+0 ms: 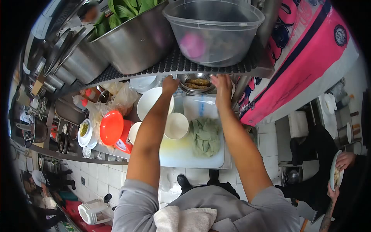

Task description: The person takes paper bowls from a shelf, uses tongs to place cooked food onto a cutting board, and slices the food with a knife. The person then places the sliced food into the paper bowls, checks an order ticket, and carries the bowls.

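Both arms reach forward beneath a shelf. My left hand (170,84) has its fingers curled closed, left of a metal bowl (197,91); whatever they grip, if anything, cannot be made out. Brown crumbly food (198,82) lies in that bowl. At the bowl's right rim is my right hand (222,86), its fingers apart and slightly blurred. Below the hands, a white cutting board (174,156) carries a crumpled grey-green cloth (205,137) and a small cream bowl (176,126). A larger white bowl (145,104) is partly behind my left forearm.
Overhead, the shelf (247,69) bears a clear plastic tub (216,42) and a steel pot (135,48) of leafy greens. A pink-and-white sack (297,69) stands right. Red bowls (111,127) sit left. Another person's hands hold a plate (335,170) at far right.
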`<state>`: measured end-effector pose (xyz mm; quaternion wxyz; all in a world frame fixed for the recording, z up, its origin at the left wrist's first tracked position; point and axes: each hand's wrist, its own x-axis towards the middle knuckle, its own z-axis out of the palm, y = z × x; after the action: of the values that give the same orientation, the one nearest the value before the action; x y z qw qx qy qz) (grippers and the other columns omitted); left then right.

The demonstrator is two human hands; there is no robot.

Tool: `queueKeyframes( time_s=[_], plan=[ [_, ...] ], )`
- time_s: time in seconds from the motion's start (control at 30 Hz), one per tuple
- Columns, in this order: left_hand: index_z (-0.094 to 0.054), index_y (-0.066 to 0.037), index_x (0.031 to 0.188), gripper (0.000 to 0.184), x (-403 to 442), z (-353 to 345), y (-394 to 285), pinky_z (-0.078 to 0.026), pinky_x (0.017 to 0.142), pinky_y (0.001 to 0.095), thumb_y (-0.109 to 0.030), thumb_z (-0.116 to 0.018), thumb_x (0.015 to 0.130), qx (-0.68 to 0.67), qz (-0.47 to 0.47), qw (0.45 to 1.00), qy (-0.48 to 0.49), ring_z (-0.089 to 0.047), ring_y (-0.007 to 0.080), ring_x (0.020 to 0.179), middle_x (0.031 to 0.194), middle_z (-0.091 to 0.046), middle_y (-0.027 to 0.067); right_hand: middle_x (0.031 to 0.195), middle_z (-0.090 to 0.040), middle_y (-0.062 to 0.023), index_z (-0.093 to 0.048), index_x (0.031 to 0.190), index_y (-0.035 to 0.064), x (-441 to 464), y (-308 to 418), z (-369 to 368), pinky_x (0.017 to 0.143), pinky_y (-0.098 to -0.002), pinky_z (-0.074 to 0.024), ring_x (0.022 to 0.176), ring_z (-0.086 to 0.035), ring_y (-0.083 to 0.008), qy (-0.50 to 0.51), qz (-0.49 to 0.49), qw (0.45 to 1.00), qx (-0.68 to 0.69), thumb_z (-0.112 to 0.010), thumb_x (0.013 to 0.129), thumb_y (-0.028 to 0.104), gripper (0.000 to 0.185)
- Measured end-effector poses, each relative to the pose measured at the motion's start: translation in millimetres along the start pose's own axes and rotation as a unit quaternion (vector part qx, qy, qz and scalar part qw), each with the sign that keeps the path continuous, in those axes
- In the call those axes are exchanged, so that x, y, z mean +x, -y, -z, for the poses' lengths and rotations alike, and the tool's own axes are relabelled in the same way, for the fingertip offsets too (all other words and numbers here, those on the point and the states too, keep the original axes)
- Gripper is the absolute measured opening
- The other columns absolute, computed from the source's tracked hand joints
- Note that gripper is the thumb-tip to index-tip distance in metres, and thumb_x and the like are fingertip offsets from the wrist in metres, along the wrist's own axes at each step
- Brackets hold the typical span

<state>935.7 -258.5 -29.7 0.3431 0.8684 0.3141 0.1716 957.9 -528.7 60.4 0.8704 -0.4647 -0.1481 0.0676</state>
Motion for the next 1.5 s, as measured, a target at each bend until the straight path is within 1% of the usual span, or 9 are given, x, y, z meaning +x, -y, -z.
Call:
queueKeyframes(
  time_s=[0.2,0.27,0.5,0.7,0.77,0.97,1.3,1.4,1.5],
  plan=[
    [-0.063,0.001,0.089,0.031,15.0,-22.1,-29.4,-0.046,0.037,0.033,-0.031,-0.062,0.087,0.128,0.011,0.986,0.105,-0.061,0.0204,0.049,0.068,-0.064,0.0091,0.083,-0.056,-0.0018,-0.054,0.098,0.0037,-40.5,-11.1,-1.5,0.065,-0.0271,-0.0492,0.074,-0.062,-0.0119,0.016,-0.061,0.997,-0.033,-0.057,0.096,0.03,0.027],
    [-0.062,0.0,0.096,0.034,-10.3,-6.1,-64.0,-0.045,0.036,0.0318,-0.033,-0.06,0.089,-0.019,0.042,0.998,0.052,-0.058,0.0191,0.048,0.073,-0.063,0.0089,0.071,-0.051,0.0011,-0.055,0.102,0.0054,-75.1,-2.8,1.8,0.054,-0.0227,-0.0432,0.06,-0.055,-0.0082,0.054,0.009,0.991,-0.123,-0.055,0.098,0.028,0.023],
    [-0.054,-0.005,0.12,0.033,-21.2,57.1,-89.4,-0.043,0.038,0.0281,-0.024,-0.055,0.093,-0.292,0.022,0.956,-0.016,-0.057,0.015,0.055,0.086,-0.063,0.0089,0.082,-0.058,-0.0048,-0.055,0.117,0.0031,-172.9,44.8,92.0,0.042,-0.0218,-0.0327,0.047,-0.044,-0.0077,0.24,-0.282,0.924,-0.096,-0.047,0.101,0.026,0.029],
    [-0.054,-0.007,0.125,0.035,-96.9,187.9,-42.6,-0.042,0.04,0.0244,-0.018,-0.056,0.092,-0.314,0.011,0.948,-0.049,-0.057,0.0107,0.06,0.096,-0.063,0.0108,0.094,-0.059,-0.0068,-0.049,0.134,0.0072,-200.6,90.1,139.5,0.059,-0.0235,-0.042,0.065,-0.049,-0.0079,0.247,-0.264,0.931,-0.043,-0.057,0.097,0.025,0.042],
    [-0.052,0.002,0.126,0.038,-151.9,243.8,-52.6,-0.052,0.065,0.0267,-0.01,-0.052,0.09,-0.226,0.004,0.973,-0.057,-0.063,0.0173,0.078,0.099,-0.065,0.011,0.091,-0.059,-0.0048,-0.047,0.137,0.0059,-198.6,95.8,146.2,0.068,-0.0291,-0.0467,0.073,-0.055,-0.0115,0.369,-0.261,0.848,-0.276,-0.063,0.092,0.023,0.05],
    [-0.053,0.001,0.124,0.043,-294.4,302.4,-53.6,-0.046,0.089,0.0304,-0.011,-0.053,0.083,0.093,0.023,0.987,-0.126,-0.061,0.0207,0.102,0.109,-0.065,0.0147,0.083,-0.061,-0.0134,-0.054,0.123,0.0031,-175.4,79.5,94.0,0.066,-0.0384,-0.0506,0.075,-0.061,-0.03,0.502,-0.076,0.731,-0.457,-0.071,0.084,0.026,0.049],
    [-0.056,0.0,0.118,0.038,-386.3,271.7,-34.4,-0.048,0.083,0.0322,-0.008,-0.053,0.081,0.009,0.14,0.98,-0.142,-0.062,0.0198,0.091,0.1,-0.066,0.0148,0.083,-0.064,-0.0086,-0.06,0.113,0.008,-137.8,91.3,69.7,0.057,-0.0406,-0.0506,0.071,-0.065,-0.0296,0.512,0.137,0.713,-0.459,-0.071,0.082,0.025,0.037],
    [-0.052,-0.002,0.123,0.039,-397.9,271.9,-36.5,-0.038,0.042,0.0225,-0.009,-0.053,0.085,0.009,0.156,0.978,-0.137,-0.052,0.0064,0.055,0.089,-0.062,0.0051,0.082,-0.063,-0.0083,-0.061,0.113,0.0081,-119.5,96.1,66.6,0.057,-0.04,-0.051,0.07,-0.065,-0.0296,0.487,0.192,0.683,-0.509,-0.071,0.082,0.024,0.037],
    [-0.052,-0.003,0.123,0.038,-407.5,265.7,-24.5,-0.039,0.043,0.0224,-0.009,-0.052,0.085,0.006,0.134,0.978,-0.16,-0.053,0.0065,0.057,0.087,-0.061,0.0048,0.08,-0.063,-0.0086,-0.062,0.105,0.0069,-113.4,103.3,42.9,0.056,-0.0395,-0.0515,0.069,-0.066,-0.0294,0.517,0.253,0.612,-0.542,-0.07,0.082,0.023,0.029]
  ],
)
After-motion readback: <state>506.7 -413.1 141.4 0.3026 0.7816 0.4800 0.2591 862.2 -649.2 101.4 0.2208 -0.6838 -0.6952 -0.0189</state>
